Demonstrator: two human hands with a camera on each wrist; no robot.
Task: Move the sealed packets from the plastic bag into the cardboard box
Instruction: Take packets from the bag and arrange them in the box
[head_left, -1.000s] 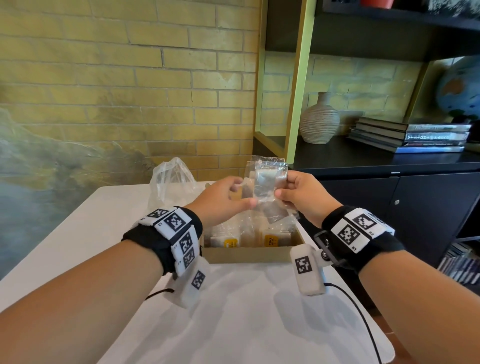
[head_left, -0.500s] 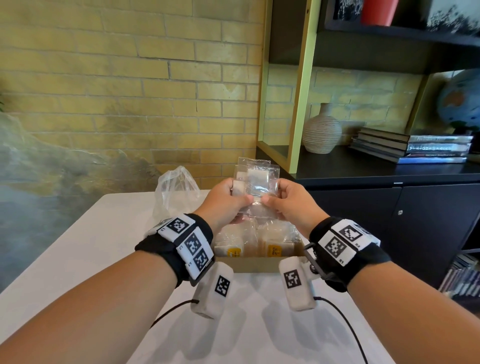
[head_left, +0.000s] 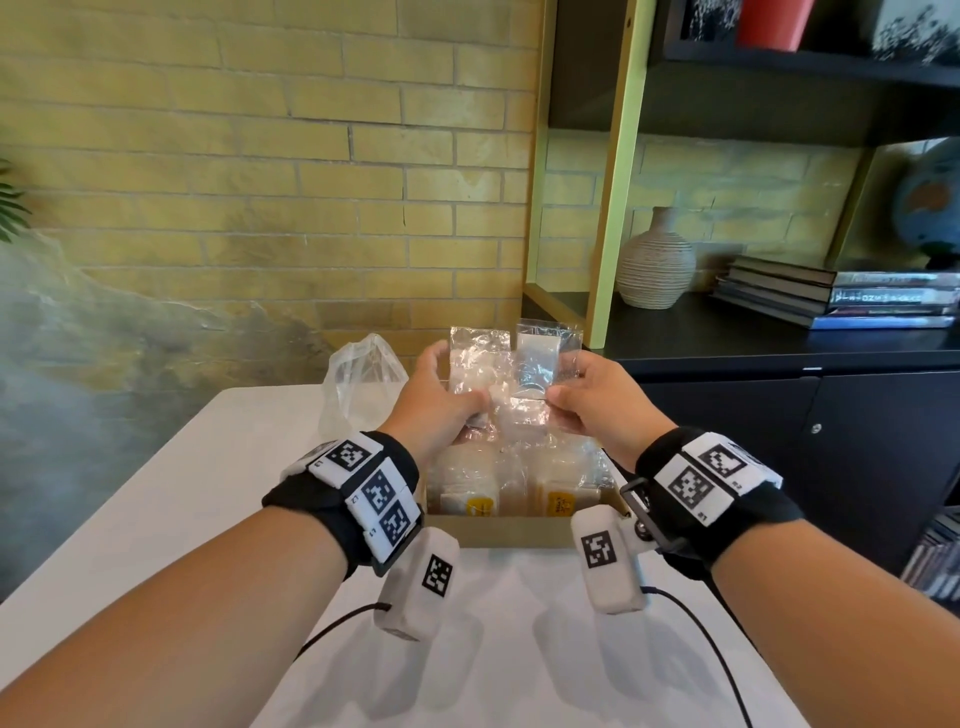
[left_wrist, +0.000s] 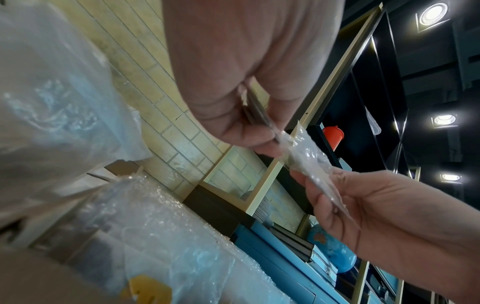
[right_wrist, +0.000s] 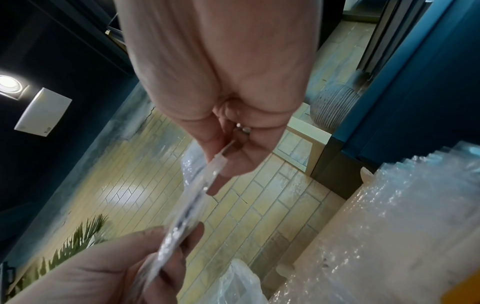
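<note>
Above the open cardboard box (head_left: 498, 531), both hands hold clear sealed packets upright. My left hand (head_left: 467, 411) pinches the lower edge of one packet (head_left: 478, 364). My right hand (head_left: 561, 402) pinches a second packet (head_left: 541, 358) that overlaps the first. The left wrist view shows the packets (left_wrist: 306, 156) edge-on between both hands, and the right wrist view shows them (right_wrist: 192, 205) the same way. Several bubble-wrapped packets (head_left: 519, 483) with yellow labels stand in the box. The crumpled clear plastic bag (head_left: 363, 384) sits on the table behind and left of the box.
The white table (head_left: 156, 519) carries the box near its far right corner. A black cabinet (head_left: 831, 415) with a ribbed vase (head_left: 655, 265) and stacked books (head_left: 841, 296) stands to the right. A brick wall lies behind.
The packets, held as one overlapping stack before, are now spread side by side between the two hands. Both hands stay above the box.
</note>
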